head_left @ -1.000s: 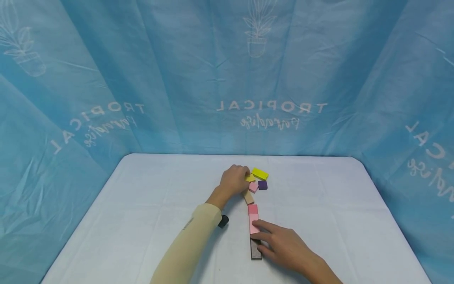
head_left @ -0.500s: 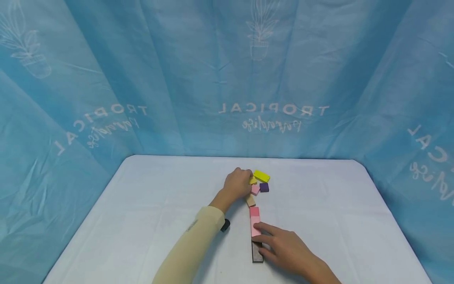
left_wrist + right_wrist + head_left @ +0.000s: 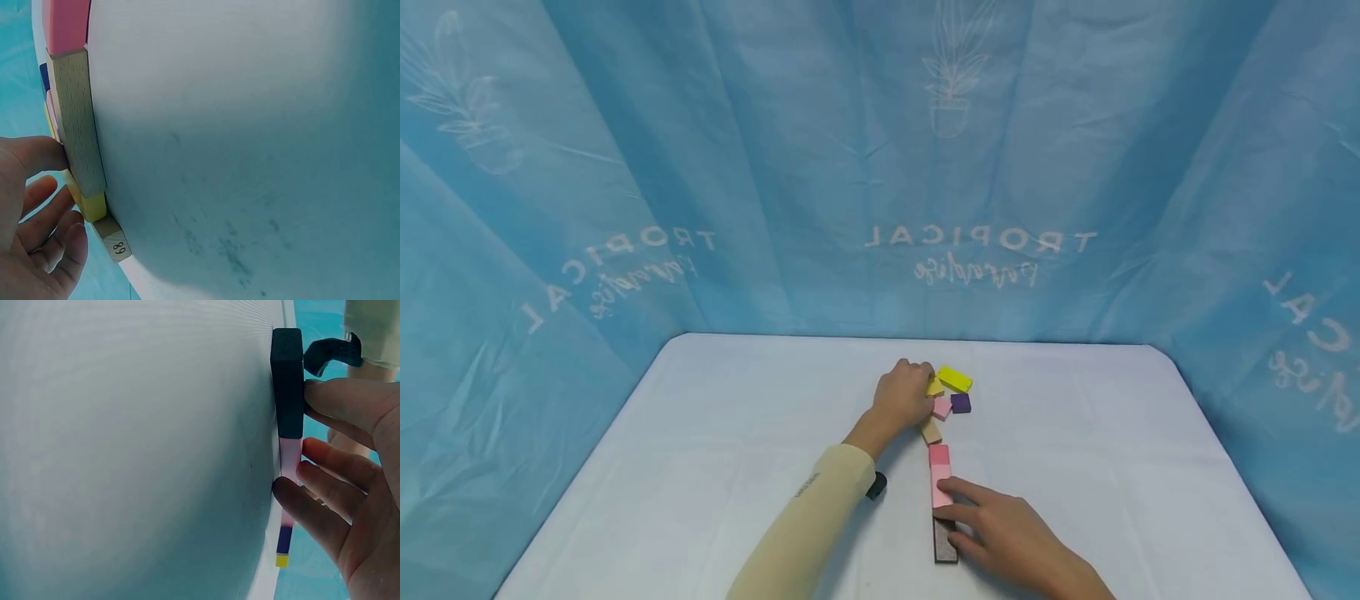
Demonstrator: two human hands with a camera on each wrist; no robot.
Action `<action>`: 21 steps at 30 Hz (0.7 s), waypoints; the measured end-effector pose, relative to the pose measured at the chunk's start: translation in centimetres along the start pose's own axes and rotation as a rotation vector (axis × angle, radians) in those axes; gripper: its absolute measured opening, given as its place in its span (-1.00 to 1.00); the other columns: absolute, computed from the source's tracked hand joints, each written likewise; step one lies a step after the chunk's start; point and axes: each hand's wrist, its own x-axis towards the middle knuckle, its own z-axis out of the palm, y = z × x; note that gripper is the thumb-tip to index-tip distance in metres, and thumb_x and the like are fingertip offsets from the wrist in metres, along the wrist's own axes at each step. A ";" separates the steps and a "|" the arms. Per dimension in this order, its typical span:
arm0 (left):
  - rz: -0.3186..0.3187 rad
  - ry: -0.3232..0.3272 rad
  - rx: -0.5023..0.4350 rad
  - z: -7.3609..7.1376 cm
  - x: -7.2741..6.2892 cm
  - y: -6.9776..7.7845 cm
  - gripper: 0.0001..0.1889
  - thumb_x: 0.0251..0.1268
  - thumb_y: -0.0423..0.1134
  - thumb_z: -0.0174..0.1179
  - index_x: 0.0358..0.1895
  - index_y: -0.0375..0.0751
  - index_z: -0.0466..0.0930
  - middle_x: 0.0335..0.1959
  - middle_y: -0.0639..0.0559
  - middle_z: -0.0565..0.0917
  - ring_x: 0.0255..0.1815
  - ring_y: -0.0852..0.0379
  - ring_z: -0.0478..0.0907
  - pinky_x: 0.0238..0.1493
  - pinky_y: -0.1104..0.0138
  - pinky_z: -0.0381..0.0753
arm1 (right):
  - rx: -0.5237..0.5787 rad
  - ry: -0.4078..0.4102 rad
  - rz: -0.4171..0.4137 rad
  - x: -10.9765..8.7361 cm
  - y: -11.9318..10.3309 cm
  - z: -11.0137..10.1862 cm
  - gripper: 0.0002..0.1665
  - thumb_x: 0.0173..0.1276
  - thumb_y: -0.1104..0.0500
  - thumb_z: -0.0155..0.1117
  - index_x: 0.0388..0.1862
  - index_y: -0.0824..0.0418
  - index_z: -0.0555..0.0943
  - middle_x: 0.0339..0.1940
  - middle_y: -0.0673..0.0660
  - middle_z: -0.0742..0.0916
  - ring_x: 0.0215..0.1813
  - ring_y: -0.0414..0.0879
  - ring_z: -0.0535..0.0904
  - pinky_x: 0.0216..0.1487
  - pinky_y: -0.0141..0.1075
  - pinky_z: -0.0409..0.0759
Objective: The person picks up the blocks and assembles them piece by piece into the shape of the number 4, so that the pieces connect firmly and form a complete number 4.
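Observation:
A row of blocks runs away from me: a dark grey block [image 3: 946,548], a pink block [image 3: 942,492], a rosy block [image 3: 939,454] and a plain wooden block [image 3: 931,431]. My right hand [image 3: 1007,529] rests beside the near end, its spread fingers touching the pink and grey blocks. At the far end, my left hand [image 3: 901,396] reaches over, partly hiding a yellow block [image 3: 935,387]. Its thumb touches the wooden block [image 3: 78,125] in the left wrist view. Its other fingers bend loosely near a yellow block [image 3: 94,205] and a numbered wooden block [image 3: 114,240].
Close to the left hand lie a light pink piece [image 3: 942,407], a purple block [image 3: 960,403] and a bright yellow block [image 3: 956,379]. The white table [image 3: 1112,433] is backed by a blue curtain [image 3: 820,167]. A black object [image 3: 876,485] sits at the left wrist.
The whole head view has drifted slightly downward in the picture. Both hands keep nearly the same places against the blocks, and the row looks unchanged.

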 end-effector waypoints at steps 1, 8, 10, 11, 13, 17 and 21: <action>-0.001 0.009 0.002 0.0 0.0 -0.1 -0.58 0.13 -0.12 0.33 0.08 -0.09 0.58 -0.21 0.08 0.61 -0.27 0.15 0.37 -0.23 0.32 0.51 | 0.002 -0.001 -0.003 0.0 0.0 0.0 -0.60 0.33 -0.18 0.23 0.13 -0.24 0.61 0.30 -0.10 0.50 0.18 -0.16 0.51 0.01 -0.09 0.58; 0.033 0.068 -0.044 -0.3 -0.2 -0.3 -0.58 0.15 -0.08 0.33 0.08 -0.08 0.57 -0.14 0.07 0.62 -0.27 0.17 0.40 -0.14 0.32 0.52 | 0.006 0.003 0.007 0.1 -0.3 -0.1 -0.60 0.32 -0.19 0.23 0.13 -0.24 0.61 0.30 -0.10 0.50 0.16 -0.15 0.52 0.02 -0.09 0.57; 0.040 0.084 -0.058 -0.5 -0.2 -0.2 -0.59 0.16 -0.07 0.33 0.08 -0.07 0.57 -0.13 0.08 0.61 -0.26 0.17 0.41 -0.11 0.32 0.53 | 0.005 0.000 0.012 0.1 -0.3 -0.1 -0.60 0.32 -0.20 0.23 0.13 -0.25 0.61 0.30 -0.11 0.50 0.16 -0.15 0.52 0.02 -0.09 0.57; 0.043 0.091 -0.065 -0.6 -0.3 -0.2 -0.59 0.16 -0.07 0.33 0.07 -0.07 0.57 -0.12 0.08 0.61 -0.26 0.17 0.42 -0.09 0.32 0.54 | 0.006 -0.002 0.013 0.1 -0.3 -0.1 -0.60 0.33 -0.20 0.23 0.13 -0.25 0.61 0.30 -0.11 0.50 0.16 -0.15 0.52 0.02 -0.09 0.58; 0.051 0.099 -0.073 -0.7 -0.3 -0.2 -0.59 0.16 -0.07 0.32 0.07 -0.06 0.56 -0.12 0.08 0.61 -0.26 0.18 0.42 -0.08 0.33 0.54 | 0.004 0.001 0.011 0.0 -0.2 0.0 -0.60 0.33 -0.20 0.22 0.13 -0.25 0.61 0.29 -0.11 0.50 0.16 -0.15 0.52 0.01 -0.10 0.58; 0.076 0.120 -0.099 -1.1 -0.7 -0.1 -0.61 0.15 -0.10 0.31 0.06 -0.07 0.57 -0.15 0.09 0.61 -0.26 0.18 0.41 -0.10 0.34 0.53 | -0.005 0.028 -0.014 -0.2 -0.2 0.0 -0.62 0.34 -0.17 0.22 0.11 -0.22 0.63 0.28 -0.09 0.52 0.14 -0.17 0.53 -0.01 -0.12 0.59; 0.105 0.148 -0.131 -1.8 -1.2 -0.3 -0.63 0.13 -0.15 0.28 0.04 -0.08 0.57 -0.19 0.10 0.61 -0.28 0.19 0.40 -0.16 0.37 0.51 | -0.011 0.054 -0.034 -0.3 -0.1 0.1 -0.63 0.34 -0.15 0.23 0.11 -0.20 0.63 0.27 -0.07 0.53 0.14 -0.17 0.54 -0.04 -0.13 0.60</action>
